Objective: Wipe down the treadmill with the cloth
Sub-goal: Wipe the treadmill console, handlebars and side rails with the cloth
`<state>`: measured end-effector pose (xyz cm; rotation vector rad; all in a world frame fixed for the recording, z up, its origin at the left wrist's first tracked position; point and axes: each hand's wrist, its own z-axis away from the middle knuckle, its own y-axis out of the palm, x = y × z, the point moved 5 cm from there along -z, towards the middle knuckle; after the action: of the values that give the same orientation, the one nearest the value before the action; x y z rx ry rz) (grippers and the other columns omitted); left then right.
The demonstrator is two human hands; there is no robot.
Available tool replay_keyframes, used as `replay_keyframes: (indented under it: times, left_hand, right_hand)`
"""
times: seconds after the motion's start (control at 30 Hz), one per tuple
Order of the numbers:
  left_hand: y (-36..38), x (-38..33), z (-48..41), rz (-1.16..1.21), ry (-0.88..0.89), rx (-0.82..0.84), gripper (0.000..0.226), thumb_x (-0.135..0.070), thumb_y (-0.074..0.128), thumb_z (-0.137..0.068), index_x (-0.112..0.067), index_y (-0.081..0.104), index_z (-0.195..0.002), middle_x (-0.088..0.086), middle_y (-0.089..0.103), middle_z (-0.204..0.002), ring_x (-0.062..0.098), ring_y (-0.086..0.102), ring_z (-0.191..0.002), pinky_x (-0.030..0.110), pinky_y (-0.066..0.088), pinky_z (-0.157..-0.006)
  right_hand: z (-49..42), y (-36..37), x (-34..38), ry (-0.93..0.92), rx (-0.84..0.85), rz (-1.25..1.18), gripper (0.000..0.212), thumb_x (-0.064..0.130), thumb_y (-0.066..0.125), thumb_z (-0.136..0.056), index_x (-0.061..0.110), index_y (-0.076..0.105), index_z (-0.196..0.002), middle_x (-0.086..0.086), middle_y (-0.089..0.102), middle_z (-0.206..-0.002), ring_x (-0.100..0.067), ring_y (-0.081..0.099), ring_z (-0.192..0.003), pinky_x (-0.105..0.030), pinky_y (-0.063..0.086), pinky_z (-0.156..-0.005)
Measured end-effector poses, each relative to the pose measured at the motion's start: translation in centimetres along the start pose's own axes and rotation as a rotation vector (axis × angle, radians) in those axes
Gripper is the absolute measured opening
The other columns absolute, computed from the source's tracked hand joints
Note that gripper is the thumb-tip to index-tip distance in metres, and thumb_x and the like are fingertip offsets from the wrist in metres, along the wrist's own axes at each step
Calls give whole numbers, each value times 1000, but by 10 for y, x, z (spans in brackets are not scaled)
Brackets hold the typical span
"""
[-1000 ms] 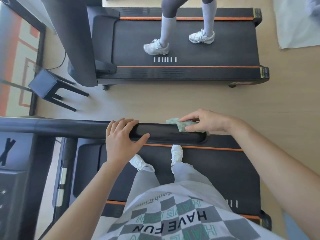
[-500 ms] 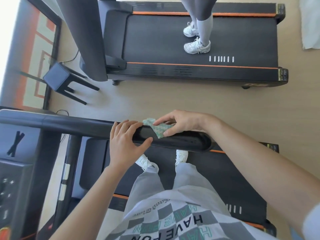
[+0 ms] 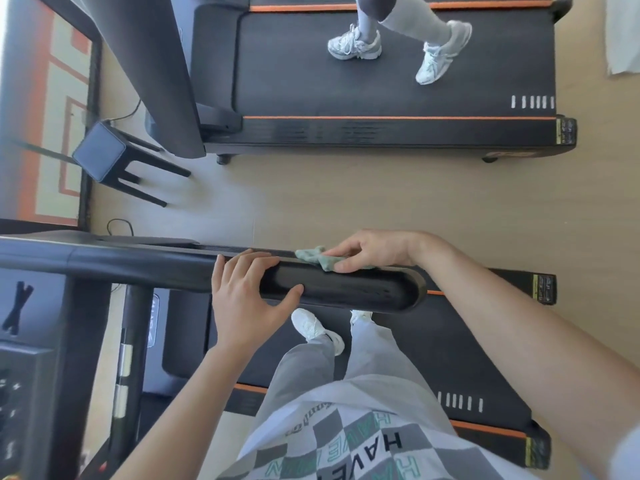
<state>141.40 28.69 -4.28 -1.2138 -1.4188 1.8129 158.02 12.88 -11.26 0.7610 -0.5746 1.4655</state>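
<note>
Treadmill (image 3: 450, 348) fills the lower half of the view, its black belt running from 8 o'clock out to 4 o'clock with an orange stripe along each edge. At 9 o'clock its console (image 3: 24, 393) shows as a dark panel cut off by the frame edge. At 10 o'clock a small dark stool (image 3: 100, 155) stands on the pale floor (image 3: 346, 202).

From the console side a black handrail (image 3: 363, 292) runs rightward across the centre. The left hand (image 3: 246, 299) grips it just left of centre, four fingers curled over the top and the thumb stretched along the near side.

Just right of those fingers, the cloth (image 3: 317, 259), a small crumpled green piece, lies on the far upper edge of the handrail. The right hand (image 3: 374, 251) holds it down there, fingers only slightly bent. The fingertips lie on its far part and the thumb on its near corner, and a tuft pokes out leftward past them.

At 6 o'clock the person's white shoes (image 3: 317, 329) stand on the belt, above a checked shirt (image 3: 363, 445). From 12 to 2 o'clock a second treadmill (image 3: 381, 133) lies parallel, well apart across the floor, with another person's white trainers (image 3: 353, 43) on its belt. At the 2 o'clock corner lies a white sheet (image 3: 623, 32).
</note>
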Motion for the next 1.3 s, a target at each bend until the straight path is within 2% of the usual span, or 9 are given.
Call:
replay_keyframes:
  times: [0.17,0.4,0.53,0.63,0.73,0.83,1.0,1.2,1.3]
  left_hand:
    - [3,1,-4,11,61,21,49,-56,72,-76,-18,72,-107,-5,71,-110,22,64,-109,48,30,-121]
    - [5,-6,-4,29,77,31,44,-51,72,-76,-18,72,-106,-6,70,-107,22,64,-104,50,35,-115]
    - [16,-36,-5,113,153,72,41,-52,72,-77,-22,74,-104,-10,70,-104,18,63,-98,30,38,-103]
    - [24,-48,-7,127,160,85,40,-55,74,-75,-24,74,-100,-12,69,-100,16,63,-96,25,34,-96]
    - [26,-48,-10,111,170,95,39,-57,74,-74,-25,73,-97,-13,68,-97,16,63,-93,28,38,-90]
    - [26,-48,-13,97,176,118,39,-57,74,-73,-25,72,-96,-14,67,-97,15,62,-91,32,43,-86]
    - [29,-53,-15,123,199,150,37,-53,70,-74,-23,72,-95,-14,67,-95,14,61,-88,25,38,-84]
    - [32,-57,-16,147,206,171,35,-49,69,-73,-22,71,-94,-13,66,-93,14,59,-85,22,37,-80]
    - [32,-57,-16,155,215,174,35,-49,68,-74,-21,71,-94,-13,66,-94,14,60,-86,25,39,-81]
  right_hand:
    - [-17,8,14,-55,41,17,40,35,63,-100,38,59,-139,29,58,-135,16,58,-112,-14,40,-102]
    - [28,-11,-46,49,22,-142,32,34,57,-102,32,66,-132,15,69,-128,-4,63,-120,-21,43,-104]
    - [52,-16,-77,150,-146,-190,44,58,44,-98,29,75,-108,5,76,-109,-6,67,-99,-26,41,-97]
    - [50,-17,-72,109,-250,-88,49,59,51,-97,18,74,-83,12,72,-91,-7,63,-85,-30,44,-92]
    - [42,-15,-59,38,-290,-15,53,53,59,-96,1,71,-96,-2,71,-124,-13,65,-117,-38,46,-107]
    - [54,-12,-52,7,-314,-55,32,39,60,-101,17,80,-88,20,72,-104,3,62,-87,-17,45,-81]
    - [94,14,-87,-34,-486,-327,27,25,55,-104,34,67,-126,31,63,-123,20,54,-113,-4,41,-93]
    - [109,78,-106,-170,-955,-637,41,7,52,-104,22,55,-142,18,50,-145,14,43,-133,-8,36,-108]
    - [102,112,-111,-129,-1198,-692,42,8,55,-102,19,56,-142,8,53,-148,5,55,-125,-17,45,-106]
